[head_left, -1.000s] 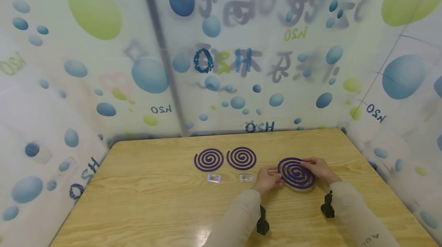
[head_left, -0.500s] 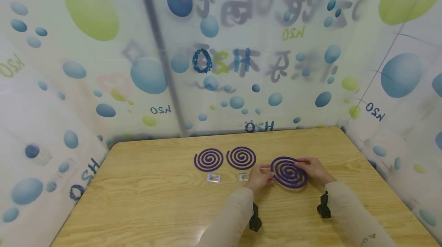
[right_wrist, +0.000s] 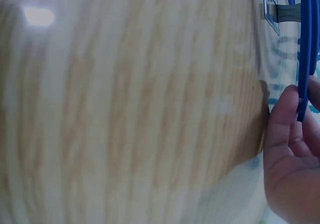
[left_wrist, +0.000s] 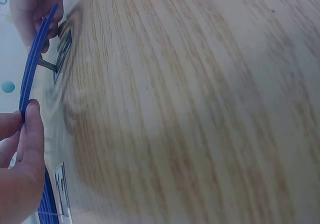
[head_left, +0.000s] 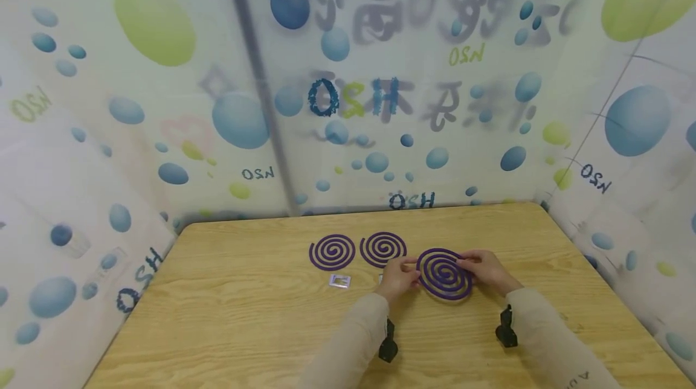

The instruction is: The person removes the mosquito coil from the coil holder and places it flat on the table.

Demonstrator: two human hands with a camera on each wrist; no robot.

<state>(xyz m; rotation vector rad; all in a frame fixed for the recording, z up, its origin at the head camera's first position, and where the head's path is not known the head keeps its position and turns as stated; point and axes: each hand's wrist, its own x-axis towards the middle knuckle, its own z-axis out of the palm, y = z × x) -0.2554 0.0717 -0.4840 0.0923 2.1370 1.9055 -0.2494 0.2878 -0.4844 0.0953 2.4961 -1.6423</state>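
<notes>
Both hands hold a purple mosquito coil (head_left: 444, 274) by opposite edges, tilted and raised over the table. My left hand (head_left: 397, 280) pinches its left edge between thumb and fingers; my right hand (head_left: 489, 271) pinches the right edge. In the left wrist view the coil (left_wrist: 32, 67) appears edge-on, with a thin metal stand (left_wrist: 61, 59) attached at its middle. The right wrist view also shows that metal tab (right_wrist: 287, 13) reaching from the coil to a flat frame. Behind lie two more coils, a left one (head_left: 335, 249) and a right one (head_left: 385, 248).
A small metal stand (head_left: 339, 281) lies flat in front of the left coil. Another stand (head_left: 381, 279) is mostly hidden by my left hand. The wooden table (head_left: 244, 304) meets a printed curtain (head_left: 348, 153) at its back edge.
Both hands and the held coil have moved left, toward the two lying coils. My left hand now covers most of the right-hand stand. The coil stays gripped throughout.
</notes>
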